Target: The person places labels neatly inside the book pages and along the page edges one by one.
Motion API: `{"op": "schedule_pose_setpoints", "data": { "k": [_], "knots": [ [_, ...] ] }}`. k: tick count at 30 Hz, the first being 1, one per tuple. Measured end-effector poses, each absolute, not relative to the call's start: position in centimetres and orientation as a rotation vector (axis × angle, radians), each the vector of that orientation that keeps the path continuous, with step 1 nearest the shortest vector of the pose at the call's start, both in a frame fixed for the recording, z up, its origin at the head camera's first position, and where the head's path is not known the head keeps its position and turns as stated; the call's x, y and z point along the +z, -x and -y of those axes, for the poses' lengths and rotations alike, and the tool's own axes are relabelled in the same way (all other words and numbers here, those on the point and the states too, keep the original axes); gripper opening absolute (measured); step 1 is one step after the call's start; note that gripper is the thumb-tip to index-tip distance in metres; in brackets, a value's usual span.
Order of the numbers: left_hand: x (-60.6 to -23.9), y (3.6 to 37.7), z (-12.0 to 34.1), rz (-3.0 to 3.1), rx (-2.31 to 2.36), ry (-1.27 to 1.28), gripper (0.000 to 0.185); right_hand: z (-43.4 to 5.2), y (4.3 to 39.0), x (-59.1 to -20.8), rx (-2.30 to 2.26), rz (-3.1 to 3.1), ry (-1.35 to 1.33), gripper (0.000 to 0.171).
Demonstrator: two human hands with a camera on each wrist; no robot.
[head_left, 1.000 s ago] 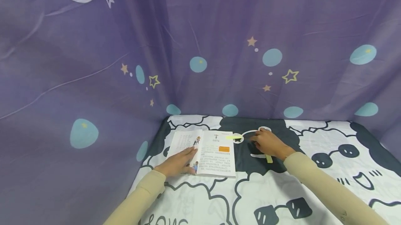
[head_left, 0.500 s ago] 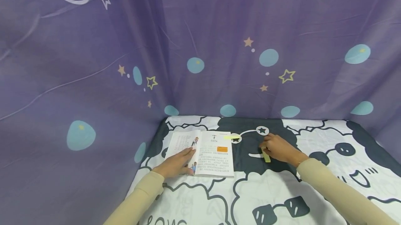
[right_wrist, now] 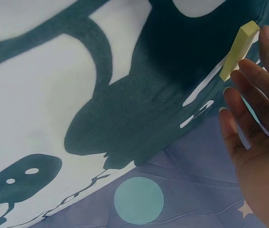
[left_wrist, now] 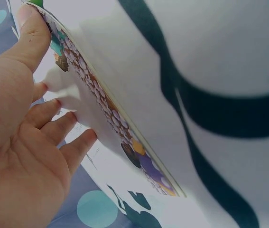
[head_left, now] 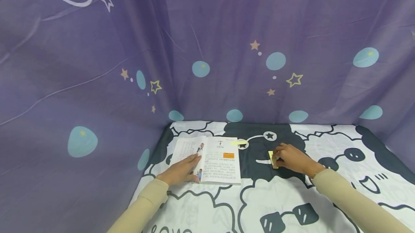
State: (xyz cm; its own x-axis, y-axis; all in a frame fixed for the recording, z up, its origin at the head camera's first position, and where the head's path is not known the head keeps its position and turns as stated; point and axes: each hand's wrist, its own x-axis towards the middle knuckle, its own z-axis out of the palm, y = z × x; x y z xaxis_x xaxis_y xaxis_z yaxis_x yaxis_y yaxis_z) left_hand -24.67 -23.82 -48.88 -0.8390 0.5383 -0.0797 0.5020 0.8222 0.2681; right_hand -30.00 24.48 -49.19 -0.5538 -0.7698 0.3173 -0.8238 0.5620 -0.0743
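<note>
An open book [head_left: 218, 161] lies on the black-and-white patterned cloth. My left hand [head_left: 181, 170] rests flat on its left page, fingers straight. The left wrist view shows that hand [left_wrist: 27, 142] pressing the page beside the book's edge [left_wrist: 125, 142]. To the right of the book my right hand [head_left: 290, 159] holds a small yellow sticky note pad [head_left: 271, 158] at its fingertips, tipped up off the cloth. Seen from the right wrist, the pad [right_wrist: 238, 50] stands on edge against the fingers [right_wrist: 248, 90]. A yellow sticky strip [head_left: 239, 142] pokes out from the top of the right page.
The cartoon-print cloth [head_left: 291, 200] covers the table out to the right and the front. A purple curtain [head_left: 207, 45] with stars and blue dots hangs close behind and along the left side.
My right hand drew back from the far star mark toward the near right, reached the yellow pad and tipped it up. The left hand stayed on the book.
</note>
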Motion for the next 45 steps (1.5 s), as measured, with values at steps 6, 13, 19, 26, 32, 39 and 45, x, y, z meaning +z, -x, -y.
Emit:
{"op": "schedule_pose_setpoints", "data": {
  "k": [6,13,19,26,32,39,45],
  "knots": [
    [-48.88,24.61,23.81,-2.863,0.352,-0.839,0.093,-24.51,29.82,-49.27,0.276,2.608,-1.285,0.025],
    [-49.08,24.8,23.9,-2.863,0.34,-0.846,0.093,-24.57,29.89,-49.58,0.266,2.588,-1.286,0.026],
    [-49.23,24.82,24.1,-2.857,0.352,-0.834,0.093,-24.68,29.94,-49.45,0.309,2.588,-1.326,0.019],
    [-49.29,24.73,24.14,-2.855,0.356,-0.849,0.093,-24.82,29.91,-49.25,0.298,2.566,-1.329,0.013],
    [-49.06,24.89,24.04,-2.862,0.347,-0.855,0.092,-24.61,29.94,-49.13,0.29,2.54,-1.287,0.019],
    [-48.97,24.8,23.96,-2.863,0.346,-0.862,0.092,-24.29,30.22,-49.46,0.285,2.505,-1.237,0.022],
    [-48.91,24.68,23.9,-2.859,0.339,-0.865,0.092,-23.99,30.59,-50.05,0.246,2.492,-1.183,0.021]
  ]
}}
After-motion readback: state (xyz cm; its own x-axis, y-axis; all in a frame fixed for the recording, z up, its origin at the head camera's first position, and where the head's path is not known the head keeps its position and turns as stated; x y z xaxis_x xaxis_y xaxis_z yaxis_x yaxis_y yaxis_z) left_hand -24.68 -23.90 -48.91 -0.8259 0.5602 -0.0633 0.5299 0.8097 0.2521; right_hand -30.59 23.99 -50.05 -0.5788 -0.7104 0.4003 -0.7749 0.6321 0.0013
